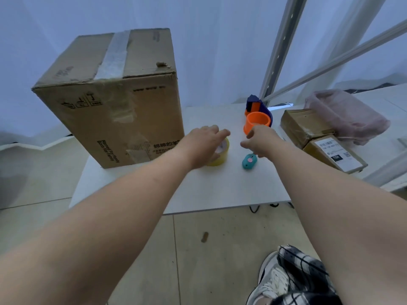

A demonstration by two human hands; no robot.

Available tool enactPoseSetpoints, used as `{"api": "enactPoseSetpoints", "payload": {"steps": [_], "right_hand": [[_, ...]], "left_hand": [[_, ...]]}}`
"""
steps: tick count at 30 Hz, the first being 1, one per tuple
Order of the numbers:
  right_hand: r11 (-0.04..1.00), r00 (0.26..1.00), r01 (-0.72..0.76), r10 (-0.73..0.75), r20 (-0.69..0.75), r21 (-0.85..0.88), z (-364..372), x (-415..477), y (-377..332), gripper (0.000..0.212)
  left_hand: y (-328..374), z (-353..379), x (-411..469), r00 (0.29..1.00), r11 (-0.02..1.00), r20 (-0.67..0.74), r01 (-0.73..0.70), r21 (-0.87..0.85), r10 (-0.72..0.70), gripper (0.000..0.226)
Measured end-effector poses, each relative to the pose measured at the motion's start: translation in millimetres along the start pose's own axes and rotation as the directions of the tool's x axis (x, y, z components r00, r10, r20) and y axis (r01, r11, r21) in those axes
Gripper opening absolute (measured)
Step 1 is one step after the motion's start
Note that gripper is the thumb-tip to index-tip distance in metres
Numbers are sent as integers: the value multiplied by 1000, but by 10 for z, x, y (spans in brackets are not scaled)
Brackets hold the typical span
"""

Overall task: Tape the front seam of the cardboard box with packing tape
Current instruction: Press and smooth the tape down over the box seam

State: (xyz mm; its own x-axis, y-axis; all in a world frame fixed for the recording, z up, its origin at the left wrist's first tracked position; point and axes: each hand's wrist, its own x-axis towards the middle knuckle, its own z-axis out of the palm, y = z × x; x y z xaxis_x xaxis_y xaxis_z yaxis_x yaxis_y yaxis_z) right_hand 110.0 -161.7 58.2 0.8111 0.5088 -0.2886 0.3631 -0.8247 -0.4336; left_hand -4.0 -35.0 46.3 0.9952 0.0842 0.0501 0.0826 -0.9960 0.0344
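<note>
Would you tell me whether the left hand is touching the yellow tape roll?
Touching. The head view shows the left hand resting on top of the yellow tape roll, fingers draped over its rim.

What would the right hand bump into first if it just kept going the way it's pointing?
Most likely the orange tape dispenser. The right hand reaches away from the person, its fingers just short of the dispenser's round orange ring. Depth is hard to judge in this one view, so it may already be touching.

The left hand [203, 143] covers most of the yellow tape roll [218, 158] at mid-frame, hiding whether its fingers grip it. The right hand [261, 139] overlaps the orange dispenser [256, 121]. Box print is blurred.
</note>
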Motion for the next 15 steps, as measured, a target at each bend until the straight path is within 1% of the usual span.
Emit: {"api": "enactPoseSetpoints", "payload": {"steps": [3, 8, 11, 13, 14, 15], "right_hand": [[993, 994, 100, -102, -41, -64, -27, -148, -183, 34], [972, 962, 229, -233, -140, -43, -28, -349, -547, 30], [928, 893, 363, -372, -252, -85, -3, -476, -826, 21], [878, 831, 471, -473, -293, -83, 67, -555, -1023, 16], [857, 813, 513, -500, -299, -37, 119, -587, -1121, 15], [842, 812, 537, -502, -298, 45, 178, -613, -1219, 15]], "left_hand": [[-105, -289, -196, 997, 998, -77, -10, 68, 15, 52], [-304, -597, -681, 986, 984, -166, 40, 175, -10, 45], [-489, -625, -1034, 972, 979, -234, 75, 188, -29, 38], [-631, -584, -1249, 960, 980, -268, 129, 151, -85, 31], [-700, -563, -1337, 954, 977, -274, 165, 132, -124, 28], [-769, -551, -1411, 947, 972, -280, 200, 121, -160, 27]]}}
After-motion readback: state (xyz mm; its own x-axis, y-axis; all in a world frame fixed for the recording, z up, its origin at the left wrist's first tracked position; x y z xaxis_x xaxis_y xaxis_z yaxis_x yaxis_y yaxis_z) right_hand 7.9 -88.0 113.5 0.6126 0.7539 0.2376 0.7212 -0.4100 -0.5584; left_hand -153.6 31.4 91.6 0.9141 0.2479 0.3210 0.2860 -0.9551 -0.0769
